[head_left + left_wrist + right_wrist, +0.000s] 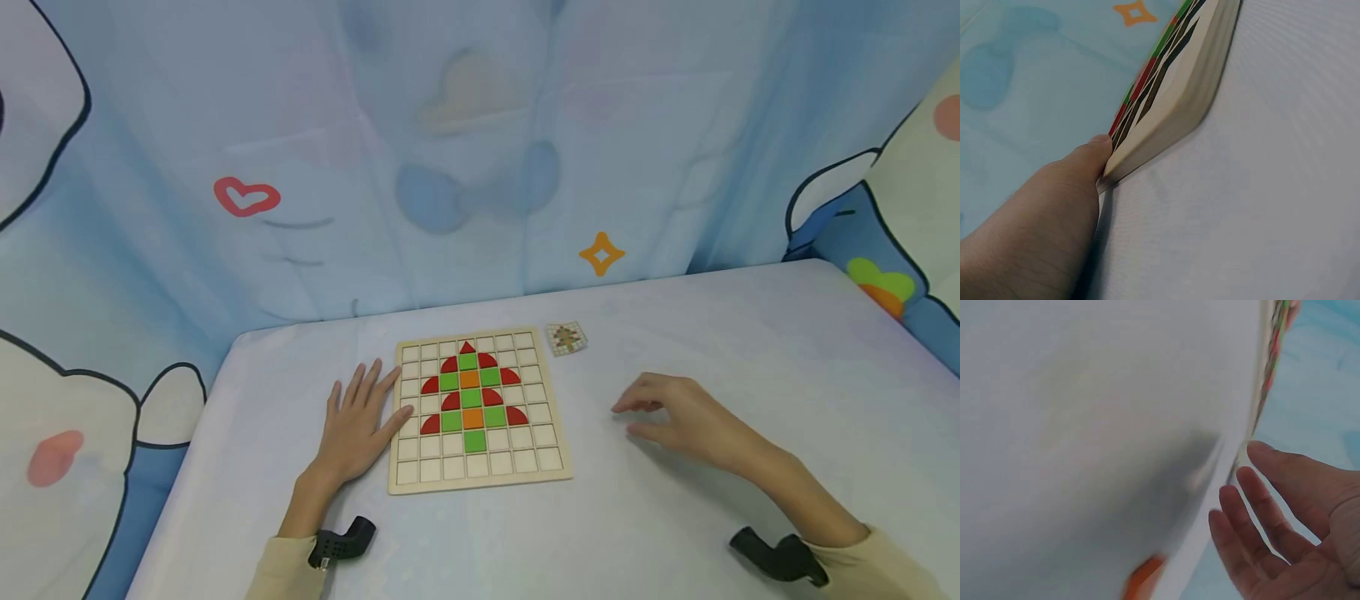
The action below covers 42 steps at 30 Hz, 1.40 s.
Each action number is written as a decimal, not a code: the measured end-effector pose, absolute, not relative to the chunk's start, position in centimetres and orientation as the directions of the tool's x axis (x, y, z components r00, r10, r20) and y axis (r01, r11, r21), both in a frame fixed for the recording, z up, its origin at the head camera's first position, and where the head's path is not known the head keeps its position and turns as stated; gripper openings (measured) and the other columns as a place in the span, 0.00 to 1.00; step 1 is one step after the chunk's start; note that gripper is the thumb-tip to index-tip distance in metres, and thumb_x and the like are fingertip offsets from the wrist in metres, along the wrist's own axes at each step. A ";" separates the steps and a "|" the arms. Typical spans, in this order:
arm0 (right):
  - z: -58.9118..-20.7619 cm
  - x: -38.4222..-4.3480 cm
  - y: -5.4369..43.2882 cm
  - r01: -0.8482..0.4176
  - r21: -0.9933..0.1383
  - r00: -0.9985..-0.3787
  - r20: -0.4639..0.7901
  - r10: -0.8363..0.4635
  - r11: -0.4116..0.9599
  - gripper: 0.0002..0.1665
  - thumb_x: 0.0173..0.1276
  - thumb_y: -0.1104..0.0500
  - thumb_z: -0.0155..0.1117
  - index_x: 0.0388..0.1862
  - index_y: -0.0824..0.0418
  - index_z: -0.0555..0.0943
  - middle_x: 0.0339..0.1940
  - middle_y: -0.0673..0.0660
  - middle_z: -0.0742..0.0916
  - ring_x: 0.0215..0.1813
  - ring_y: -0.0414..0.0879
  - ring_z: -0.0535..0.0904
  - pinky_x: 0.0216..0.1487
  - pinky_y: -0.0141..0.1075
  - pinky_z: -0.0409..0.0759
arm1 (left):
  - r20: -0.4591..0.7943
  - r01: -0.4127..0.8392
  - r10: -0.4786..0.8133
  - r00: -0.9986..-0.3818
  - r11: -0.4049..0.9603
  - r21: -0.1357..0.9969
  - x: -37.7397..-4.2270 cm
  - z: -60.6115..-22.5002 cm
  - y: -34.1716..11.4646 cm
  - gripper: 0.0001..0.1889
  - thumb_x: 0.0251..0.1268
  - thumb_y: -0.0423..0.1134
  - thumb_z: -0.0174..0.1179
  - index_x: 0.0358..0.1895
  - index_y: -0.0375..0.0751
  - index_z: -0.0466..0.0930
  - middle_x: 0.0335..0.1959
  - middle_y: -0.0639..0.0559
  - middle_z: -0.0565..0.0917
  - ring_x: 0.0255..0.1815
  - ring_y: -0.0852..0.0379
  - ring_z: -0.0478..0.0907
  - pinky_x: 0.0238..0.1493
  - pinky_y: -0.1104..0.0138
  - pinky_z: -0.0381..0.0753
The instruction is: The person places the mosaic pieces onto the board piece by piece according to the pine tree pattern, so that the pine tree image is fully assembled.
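Observation:
A square wooden grid board (480,483) lies flat on the table, with green, orange and red tiles (470,398) set in its cells in a tree shape. My left hand (358,429) rests flat at the board's left side, fingers spread. Its thumb (1094,153) touches the board's edge in the left wrist view. To the right of the board, my right hand (667,412) hovers over the table, fingers slightly bent and holding nothing. A small picture card (566,338) with a similar tree lies beside the board's upper right corner.
A white cloth covers the table (660,533). Behind it hangs a blue cartoon curtain (480,183). Black wrist devices (343,540) sit at both sleeves. A blurred orange shape (1143,579) shows low in the right wrist view.

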State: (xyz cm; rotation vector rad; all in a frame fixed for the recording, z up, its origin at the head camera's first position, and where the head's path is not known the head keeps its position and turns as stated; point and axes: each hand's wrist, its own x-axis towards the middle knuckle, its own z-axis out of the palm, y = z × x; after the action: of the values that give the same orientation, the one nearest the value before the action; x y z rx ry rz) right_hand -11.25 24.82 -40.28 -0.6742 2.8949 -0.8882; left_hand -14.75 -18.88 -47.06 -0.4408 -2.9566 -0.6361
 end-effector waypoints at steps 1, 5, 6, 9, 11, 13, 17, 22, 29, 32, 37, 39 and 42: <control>-40.5 -11.1 25.8 -0.368 -0.529 -0.919 0.081 -0.387 0.765 0.14 0.57 0.69 0.81 0.43 0.61 0.90 0.42 0.50 0.88 0.46 0.51 0.85 0.49 0.47 0.87 | 0.142 0.297 0.262 -0.955 0.872 0.388 -14.8 -47.1 -18.9 0.38 0.76 0.58 0.55 0.83 0.45 0.61 0.85 0.39 0.54 0.86 0.37 0.43 0.81 0.36 0.35; -41.1 -10.3 29.2 -0.222 -0.509 -0.969 0.020 -0.246 0.832 0.14 0.56 0.68 0.80 0.43 0.63 0.90 0.46 0.59 0.87 0.48 0.58 0.82 0.45 0.51 0.85 | 0.144 0.300 0.264 -0.954 0.874 0.383 -14.8 -47.3 -18.8 0.38 0.76 0.59 0.55 0.83 0.46 0.61 0.85 0.39 0.54 0.86 0.37 0.43 0.80 0.36 0.35; -41.2 -10.3 29.9 -0.185 -0.507 -0.976 -0.002 -0.216 0.842 0.15 0.56 0.67 0.81 0.44 0.65 0.90 0.47 0.62 0.86 0.48 0.60 0.82 0.45 0.52 0.85 | 0.145 0.300 0.264 -0.954 0.874 0.383 -14.7 -47.3 -18.9 0.38 0.76 0.59 0.55 0.83 0.46 0.61 0.85 0.39 0.54 0.86 0.37 0.43 0.80 0.36 0.35; -41.2 -10.4 31.5 -0.104 -0.482 -0.984 -0.077 -0.160 0.870 0.22 0.56 0.60 0.83 0.47 0.70 0.87 0.45 0.65 0.83 0.46 0.61 0.80 0.42 0.50 0.83 | 0.145 0.296 0.260 -0.955 0.875 0.382 -14.7 -47.3 -18.9 0.38 0.76 0.59 0.55 0.83 0.46 0.61 0.85 0.39 0.54 0.86 0.37 0.43 0.81 0.36 0.35; -41.2 -10.6 32.2 -0.070 -0.478 -0.983 -0.119 -0.143 0.876 0.27 0.55 0.57 0.85 0.48 0.72 0.85 0.41 0.63 0.82 0.43 0.58 0.79 0.39 0.44 0.83 | 0.145 0.295 0.258 -0.955 0.874 0.386 -14.6 -47.3 -18.9 0.38 0.76 0.58 0.55 0.83 0.46 0.61 0.85 0.38 0.54 0.86 0.36 0.43 0.81 0.36 0.35; -41.2 -10.8 32.7 -0.050 -0.486 -0.979 -0.149 -0.139 0.872 0.29 0.55 0.55 0.86 0.46 0.73 0.83 0.37 0.59 0.81 0.41 0.55 0.78 0.36 0.38 0.80 | 0.145 0.296 0.259 -0.955 0.871 0.391 -14.5 -47.3 -18.9 0.38 0.76 0.58 0.55 0.83 0.45 0.61 0.85 0.38 0.54 0.86 0.36 0.43 0.81 0.36 0.35; -40.9 -11.0 33.0 -0.004 -0.512 -0.974 -0.191 -0.119 0.859 0.26 0.54 0.56 0.86 0.42 0.71 0.83 0.33 0.54 0.82 0.38 0.51 0.76 0.33 0.32 0.77 | 0.150 0.300 0.261 -0.954 0.867 0.398 -14.5 -47.4 -19.0 0.38 0.75 0.58 0.55 0.83 0.46 0.61 0.85 0.38 0.54 0.86 0.37 0.43 0.80 0.36 0.35; -40.6 -10.8 33.2 -0.015 -0.505 -0.971 -0.200 -0.134 0.863 0.21 0.53 0.59 0.86 0.40 0.69 0.86 0.31 0.50 0.84 0.35 0.47 0.77 0.32 0.32 0.75 | 0.182 0.318 0.266 -0.947 0.863 0.392 -14.6 -47.7 -19.1 0.38 0.77 0.59 0.54 0.82 0.46 0.62 0.84 0.38 0.56 0.86 0.36 0.45 0.80 0.36 0.36; -40.4 -10.7 33.7 -0.042 -0.478 -0.960 -0.225 -0.169 0.877 0.21 0.52 0.62 0.86 0.42 0.70 0.87 0.30 0.49 0.84 0.35 0.46 0.76 0.32 0.33 0.75 | 0.162 0.308 0.264 -0.951 0.863 0.400 -14.6 -47.4 -19.0 0.38 0.76 0.58 0.55 0.83 0.46 0.61 0.85 0.38 0.54 0.86 0.37 0.43 0.80 0.36 0.35; -40.1 -11.0 33.6 -0.002 -0.466 -0.953 -0.268 -0.144 0.885 0.21 0.52 0.63 0.85 0.41 0.70 0.86 0.30 0.51 0.83 0.35 0.48 0.76 0.34 0.37 0.77 | 0.155 0.302 0.261 -0.953 0.869 0.392 -14.6 -47.3 -18.9 0.38 0.76 0.58 0.55 0.83 0.46 0.61 0.85 0.39 0.54 0.86 0.37 0.43 0.81 0.36 0.35; -39.7 -11.3 33.3 0.011 -0.477 -0.940 -0.304 -0.153 0.879 0.16 0.52 0.67 0.84 0.36 0.69 0.85 0.29 0.51 0.85 0.34 0.48 0.79 0.36 0.41 0.79 | 0.152 0.298 0.259 -0.954 0.874 0.383 -14.7 -47.3 -19.0 0.38 0.76 0.59 0.54 0.83 0.46 0.60 0.85 0.39 0.54 0.86 0.37 0.43 0.81 0.37 0.35; -39.5 -11.3 33.2 0.007 -0.482 -0.937 -0.309 -0.162 0.876 0.15 0.52 0.68 0.84 0.35 0.68 0.85 0.28 0.51 0.86 0.34 0.47 0.79 0.36 0.40 0.79 | 0.147 0.297 0.259 -0.954 0.875 0.384 -14.7 -47.3 -19.0 0.38 0.76 0.59 0.54 0.83 0.47 0.60 0.85 0.39 0.54 0.86 0.37 0.43 0.81 0.37 0.35; -39.4 -11.3 33.1 -0.006 -0.488 -0.936 -0.306 -0.177 0.873 0.14 0.52 0.69 0.84 0.34 0.68 0.86 0.28 0.50 0.85 0.33 0.47 0.79 0.35 0.40 0.79 | 0.143 0.297 0.262 -0.955 0.873 0.387 -14.8 -47.2 -18.9 0.38 0.76 0.59 0.54 0.83 0.47 0.60 0.85 0.39 0.53 0.86 0.38 0.42 0.81 0.37 0.34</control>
State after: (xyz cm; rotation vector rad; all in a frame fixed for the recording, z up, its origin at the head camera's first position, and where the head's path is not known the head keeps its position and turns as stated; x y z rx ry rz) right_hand -11.32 33.14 -39.45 -0.1365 2.7007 -0.7023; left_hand -14.75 -18.91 -47.16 -0.4420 -2.9567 -0.6316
